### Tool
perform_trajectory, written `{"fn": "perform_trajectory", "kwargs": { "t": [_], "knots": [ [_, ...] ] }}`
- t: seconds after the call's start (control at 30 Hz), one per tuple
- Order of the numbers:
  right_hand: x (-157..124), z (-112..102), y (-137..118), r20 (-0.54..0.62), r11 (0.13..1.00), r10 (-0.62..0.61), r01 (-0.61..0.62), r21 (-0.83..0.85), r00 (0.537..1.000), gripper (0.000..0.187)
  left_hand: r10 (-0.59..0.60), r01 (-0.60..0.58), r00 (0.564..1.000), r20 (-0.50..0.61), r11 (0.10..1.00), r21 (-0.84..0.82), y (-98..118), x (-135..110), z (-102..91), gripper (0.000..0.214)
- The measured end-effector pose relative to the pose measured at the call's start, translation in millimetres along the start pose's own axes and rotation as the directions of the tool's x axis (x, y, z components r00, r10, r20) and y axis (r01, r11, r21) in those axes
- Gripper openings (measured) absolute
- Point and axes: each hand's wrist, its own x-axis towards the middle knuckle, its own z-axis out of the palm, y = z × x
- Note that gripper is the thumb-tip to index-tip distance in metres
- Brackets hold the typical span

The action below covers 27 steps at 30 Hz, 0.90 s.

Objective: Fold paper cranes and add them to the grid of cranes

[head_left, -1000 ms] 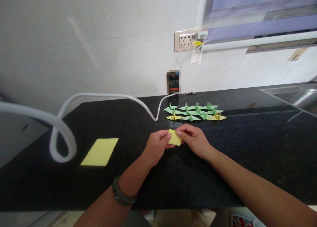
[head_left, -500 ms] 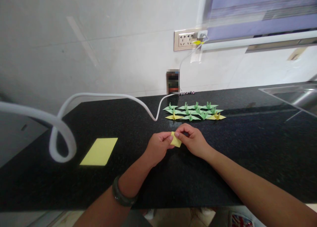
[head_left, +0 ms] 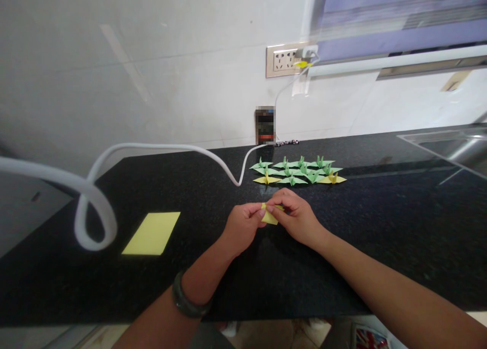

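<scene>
A small folded piece of yellow paper [head_left: 270, 217] is held just above the black counter [head_left: 361, 227], pinched from both sides. My left hand [head_left: 243, 226] grips its left edge with thumb and fingers closed. My right hand [head_left: 294, 214] is closed over its top and right side, hiding part of the paper. Behind the hands lies a group of several green and yellow paper cranes [head_left: 299, 170] in rows on the counter. A flat stack of yellow paper sheets [head_left: 151, 233] rests on the counter to the left.
A thick white cable [head_left: 91, 202] loops over the left of the counter and runs toward a phone [head_left: 265, 125] propped against the wall. A wall socket [head_left: 286, 61] is above it. A metal sink [head_left: 452, 148] sits at the far right.
The yellow paper has become smaller between my fingers as it got folded. My right hand has closed further over it; both hands stay in the same spot.
</scene>
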Motion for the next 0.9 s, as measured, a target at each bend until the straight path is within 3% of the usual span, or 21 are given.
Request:
{"fn": "perform_trajectory", "kwargs": {
  "t": [0.3,0.43,0.57,0.73,0.9],
  "knots": [
    [1.0,-2.2,1.1,0.058,1.0,-0.024,0.025,-0.019,0.998,0.011,0.026,-0.026,0.997,0.067,1.0,0.005,-2.2,0.7,-1.5,0.028],
    [1.1,-1.4,7.8,0.013,0.997,0.071,-0.071,0.029,0.997,0.009,-0.012,0.018,0.999,0.045,0.991,-0.136,-2.0,1.2,-1.1,0.029],
    [1.0,0.1,15.4,0.019,0.966,0.197,-0.197,0.164,0.98,0.009,-0.05,0.034,0.997,-0.058,0.965,-0.26,0.0,2.5,-0.2,0.024],
    [0.8,0.2,16.2,0.065,0.923,0.231,-0.24,0.301,0.971,0.013,0.083,-0.103,0.989,-0.126,0.982,-0.157,-0.8,1.4,-1.0,0.014],
    [1.2,-1.9,17.7,0.018,0.943,0.182,-0.18,0.28,0.983,0.011,0.176,-0.164,0.971,-0.16,0.983,0.083,-7.5,0.7,-2.7,0.013]
  ]
}}
